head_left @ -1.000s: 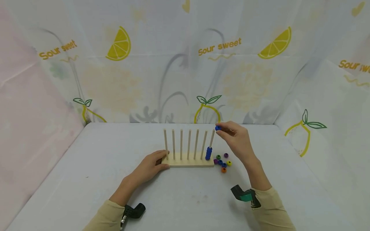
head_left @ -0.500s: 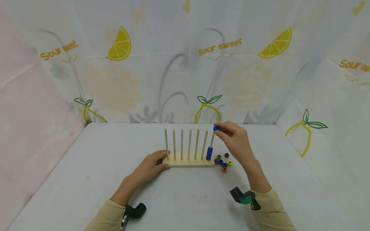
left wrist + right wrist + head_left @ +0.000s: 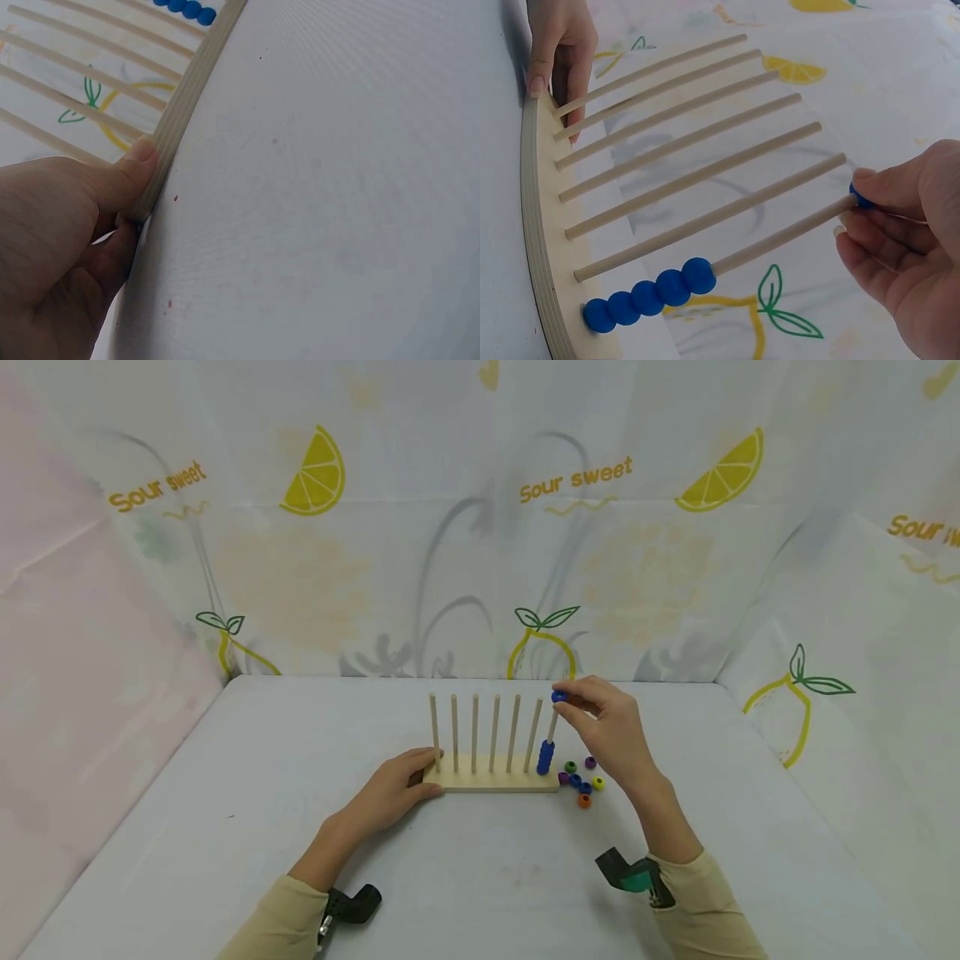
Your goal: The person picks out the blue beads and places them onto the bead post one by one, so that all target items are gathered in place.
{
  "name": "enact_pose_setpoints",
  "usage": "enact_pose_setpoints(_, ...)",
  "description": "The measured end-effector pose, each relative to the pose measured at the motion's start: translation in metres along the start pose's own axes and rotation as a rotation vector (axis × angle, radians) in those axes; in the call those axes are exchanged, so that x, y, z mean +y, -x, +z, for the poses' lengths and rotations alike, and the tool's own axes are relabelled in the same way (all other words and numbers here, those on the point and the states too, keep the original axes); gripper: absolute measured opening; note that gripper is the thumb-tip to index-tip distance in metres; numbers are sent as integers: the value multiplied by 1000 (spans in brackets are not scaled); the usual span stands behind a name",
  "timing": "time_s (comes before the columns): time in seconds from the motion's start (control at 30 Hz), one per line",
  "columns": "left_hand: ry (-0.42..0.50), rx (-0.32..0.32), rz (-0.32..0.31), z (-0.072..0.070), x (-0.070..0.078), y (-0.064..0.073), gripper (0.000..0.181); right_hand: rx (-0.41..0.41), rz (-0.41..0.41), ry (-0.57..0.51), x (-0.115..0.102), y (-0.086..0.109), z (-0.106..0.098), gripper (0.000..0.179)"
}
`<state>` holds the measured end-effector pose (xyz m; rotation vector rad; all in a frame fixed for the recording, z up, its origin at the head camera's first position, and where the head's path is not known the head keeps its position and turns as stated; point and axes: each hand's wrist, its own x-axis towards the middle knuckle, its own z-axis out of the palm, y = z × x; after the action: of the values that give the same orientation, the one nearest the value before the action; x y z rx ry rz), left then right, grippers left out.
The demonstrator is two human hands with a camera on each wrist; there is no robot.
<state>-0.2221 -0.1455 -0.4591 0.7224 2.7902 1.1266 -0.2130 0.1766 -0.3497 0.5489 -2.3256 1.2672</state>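
A wooden bead rack (image 3: 491, 783) with a row of upright pegs stands on the table. Its left end is held by my left hand (image 3: 390, 789); the left wrist view shows the thumb (image 3: 139, 161) on the base's edge and the fingers curled around the end. My right hand (image 3: 611, 727) pinches a blue bead (image 3: 559, 697) between thumb and fingers. In the right wrist view that bead (image 3: 860, 196) sits at the tip of the rightmost peg (image 3: 787, 236), partly covered by the thumb. Several blue beads (image 3: 649, 296) are stacked at the bottom of this same peg.
Right of the rack lie several loose beads: green (image 3: 571, 767), yellow (image 3: 597, 783), orange (image 3: 584, 801), purple (image 3: 590, 762) and blue (image 3: 575, 780). The white table (image 3: 480, 877) meets a lemon-printed cloth (image 3: 420, 560) at its back edge.
My right hand has shifted slightly left, bringing the blue bead from beside the rightmost peg onto its tip. The left hand keeps its hold on the rack.
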Motion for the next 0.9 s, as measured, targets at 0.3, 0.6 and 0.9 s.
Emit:
enact_pose_setpoints(0.3,8,3,13,-1,1,-1,55,-49,30,51,3,0,-2,20)
enact_pose_setpoints(0.6,9,-1,3,0,1,-2,56,-98,61,57,5,1,-3,19)
enact_pose_setpoints(0.9,10,4,12,0,1,0,56,-174,108,58,8,3,-2,14)
